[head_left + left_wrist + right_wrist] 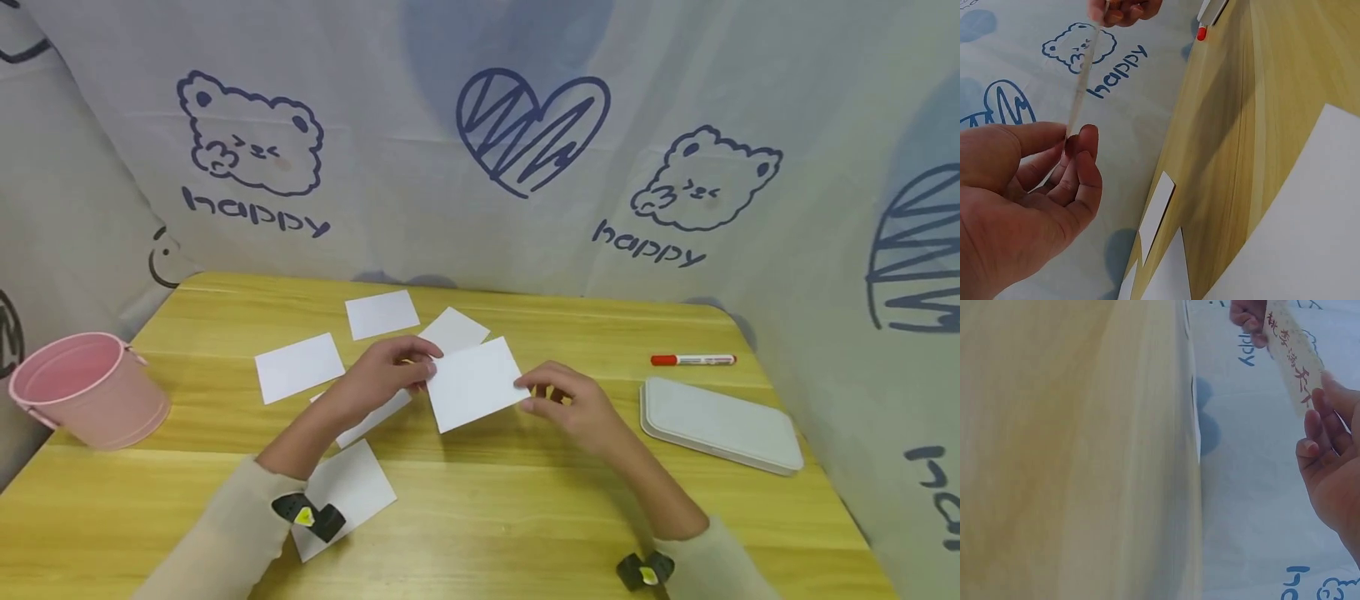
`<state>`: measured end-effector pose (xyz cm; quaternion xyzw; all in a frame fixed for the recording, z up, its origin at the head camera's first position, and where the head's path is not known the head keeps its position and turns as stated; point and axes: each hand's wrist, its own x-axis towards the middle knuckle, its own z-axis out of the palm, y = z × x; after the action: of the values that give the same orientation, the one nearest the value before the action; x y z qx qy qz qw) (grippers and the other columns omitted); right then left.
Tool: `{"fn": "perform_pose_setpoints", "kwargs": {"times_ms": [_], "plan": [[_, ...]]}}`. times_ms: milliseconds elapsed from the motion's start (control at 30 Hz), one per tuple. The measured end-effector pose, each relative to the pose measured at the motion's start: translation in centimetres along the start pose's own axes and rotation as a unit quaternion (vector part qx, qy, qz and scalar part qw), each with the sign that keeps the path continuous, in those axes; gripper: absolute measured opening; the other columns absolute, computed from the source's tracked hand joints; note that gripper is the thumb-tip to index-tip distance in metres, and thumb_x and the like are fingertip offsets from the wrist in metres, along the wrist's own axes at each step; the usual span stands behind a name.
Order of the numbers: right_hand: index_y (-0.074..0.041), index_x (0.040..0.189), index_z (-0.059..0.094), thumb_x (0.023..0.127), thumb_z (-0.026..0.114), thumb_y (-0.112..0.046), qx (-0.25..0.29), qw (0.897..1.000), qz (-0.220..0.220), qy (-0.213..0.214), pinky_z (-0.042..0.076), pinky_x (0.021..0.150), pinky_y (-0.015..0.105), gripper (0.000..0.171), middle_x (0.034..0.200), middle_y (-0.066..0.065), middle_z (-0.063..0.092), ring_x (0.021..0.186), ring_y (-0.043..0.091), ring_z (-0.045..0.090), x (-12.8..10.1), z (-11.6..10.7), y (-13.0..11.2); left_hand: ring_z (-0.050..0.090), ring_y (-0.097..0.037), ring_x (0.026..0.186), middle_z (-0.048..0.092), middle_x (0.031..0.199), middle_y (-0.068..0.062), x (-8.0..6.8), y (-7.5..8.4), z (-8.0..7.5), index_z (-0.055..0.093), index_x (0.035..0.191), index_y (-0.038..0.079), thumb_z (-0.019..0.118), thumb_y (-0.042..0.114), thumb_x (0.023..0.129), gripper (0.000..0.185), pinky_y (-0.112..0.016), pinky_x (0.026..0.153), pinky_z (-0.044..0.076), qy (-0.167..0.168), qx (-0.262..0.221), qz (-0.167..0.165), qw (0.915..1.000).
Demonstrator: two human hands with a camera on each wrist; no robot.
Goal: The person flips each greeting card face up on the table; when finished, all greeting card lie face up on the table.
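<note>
In the head view, the held card [480, 387] hides part of the rear card [453, 327] beyond it. Left of the held card, the left arm [303, 446] covers part of the middle card [375, 421], the wristband [327, 522] part of the near card [362, 479]. Right of the held card, print on the pen [705, 360] is too small to read. The left wrist view crops the right grip [576, 404]; the right wrist view crops the left grip [381, 377], and the held card's red writing [1302, 376] is blurred.

Left sleeve [225, 533], right sleeve [720, 564]: were long, plain cream; left wrist unit [327, 522]: was black, blocky, with a yellow mark [303, 517]; right wrist unit [630, 572]: was likewise black, yellow-marked; left hand [381, 377], right hand [573, 404]: were bare
</note>
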<state>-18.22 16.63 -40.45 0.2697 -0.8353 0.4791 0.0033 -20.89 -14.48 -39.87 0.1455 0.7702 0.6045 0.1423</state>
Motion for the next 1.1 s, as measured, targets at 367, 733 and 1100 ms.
{"fn": "perform_pose_setpoints", "kwargs": {"times_ms": [367,733,1100], "plan": [[-0.021,0.102,0.074,0.097,0.069,-0.03,0.015,0.99,0.049,0.133,0.045,0.063,0.024,0.011,0.093,-0.001,0.069,0.076,0.015,0.054,-0.3,-0.4,-1.2,0.061,-0.026,0.116,0.064,0.129,-0.014,-0.5,0.8,0.6,0.065,0.126,0.014,0.062,0.031,0.101,0.03,-0.052,0.102,0.047,-0.023,0.024,0.014,0.9994],[-0.017,0.105,0.072,0.097,0.066,-0.039,0.038,0.98,0.126,0.149,0.044,0.059,0.023,0.024,0.089,0.007,0.065,0.079,0.029,0.059,0.0,-0.5,-1.3,0.066,-0.021,0.108,0.067,0.119,-0.009,-1.2,1.7,2.6,0.067,0.121,0.012,0.067,0.022,0.098,0.025,-0.034,0.092,0.054,-0.001,0.005,0.071,0.9975],[-0.016,0.107,0.072,0.098,0.067,-0.034,-0.011,0.984,0.152,0.092,0.051,0.067,0.028,0.02,0.095,0.005,0.066,0.081,0.021,0.058,0.3,-1.1,-0.5,0.069,-0.019,0.089,0.073,0.1,-0.009,0.3,1.3,3.5,0.07,0.115,0.006,0.068,0.011,0.095,0.02,-0.033,0.085,0.056,0.027,0.031,0.061,0.9973]]}}
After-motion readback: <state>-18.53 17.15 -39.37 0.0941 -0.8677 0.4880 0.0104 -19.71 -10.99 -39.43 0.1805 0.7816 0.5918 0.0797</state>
